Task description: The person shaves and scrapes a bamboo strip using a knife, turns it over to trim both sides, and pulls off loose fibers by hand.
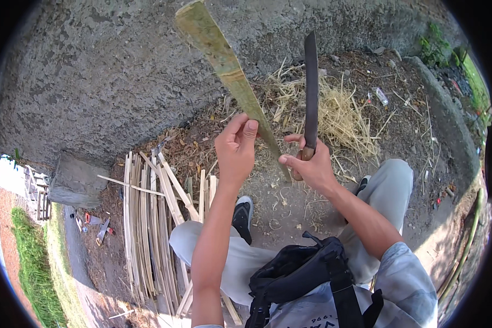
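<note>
My left hand (236, 150) is closed around a long, flat strip of split bamboo (216, 49), greenish with a brown node band. The strip slants up and to the left, its upper end in front of the wall. Its lower end reaches down beside my right hand (314, 169), whose fingers are wrapped round the short wooden handle of a machete (311, 82). The dark blade points upward, to the right of the bamboo and apart from it. Whether my right fingertips touch the bamboo's lower end, I cannot tell.
A rough grey wall (109, 65) runs along the far side. Long split bamboo strips (145, 235) lie stacked at my left. Pale shavings (341, 112) are heaped ahead, near a plastic bottle (381, 96). A concrete block (76, 180) sits left; a black bag (306, 268) is at my waist.
</note>
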`<state>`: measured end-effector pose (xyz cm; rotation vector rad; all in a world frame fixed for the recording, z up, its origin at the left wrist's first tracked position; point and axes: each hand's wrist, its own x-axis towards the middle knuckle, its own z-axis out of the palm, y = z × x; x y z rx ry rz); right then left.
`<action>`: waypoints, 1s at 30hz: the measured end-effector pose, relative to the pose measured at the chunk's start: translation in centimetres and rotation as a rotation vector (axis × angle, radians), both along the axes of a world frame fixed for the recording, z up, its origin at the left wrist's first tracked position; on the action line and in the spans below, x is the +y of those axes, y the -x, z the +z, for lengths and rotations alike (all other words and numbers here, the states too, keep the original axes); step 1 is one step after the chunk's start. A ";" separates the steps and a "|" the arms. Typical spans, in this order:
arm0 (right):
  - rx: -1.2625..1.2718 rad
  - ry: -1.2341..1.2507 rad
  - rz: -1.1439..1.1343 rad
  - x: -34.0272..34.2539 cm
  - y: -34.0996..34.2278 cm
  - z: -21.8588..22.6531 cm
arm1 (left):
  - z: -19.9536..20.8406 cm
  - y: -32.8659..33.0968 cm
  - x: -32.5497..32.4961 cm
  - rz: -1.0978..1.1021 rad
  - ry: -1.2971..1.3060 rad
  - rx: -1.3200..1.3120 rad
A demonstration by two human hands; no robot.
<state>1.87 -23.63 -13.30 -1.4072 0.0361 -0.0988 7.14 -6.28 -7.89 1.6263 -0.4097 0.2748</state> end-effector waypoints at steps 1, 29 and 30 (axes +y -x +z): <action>-0.086 -0.023 -0.049 -0.2 -0.4 0.2 | 0.5 0.1 -0.9 -0.005 0.005 -0.014; 0.059 -0.131 -0.088 -4.2 -1.8 1.8 | 7.5 -0.3 -11.0 0.249 0.190 -0.283; 0.064 -0.153 -0.106 -4.3 -1.8 1.8 | 7.4 -0.4 -11.4 0.206 0.281 -0.213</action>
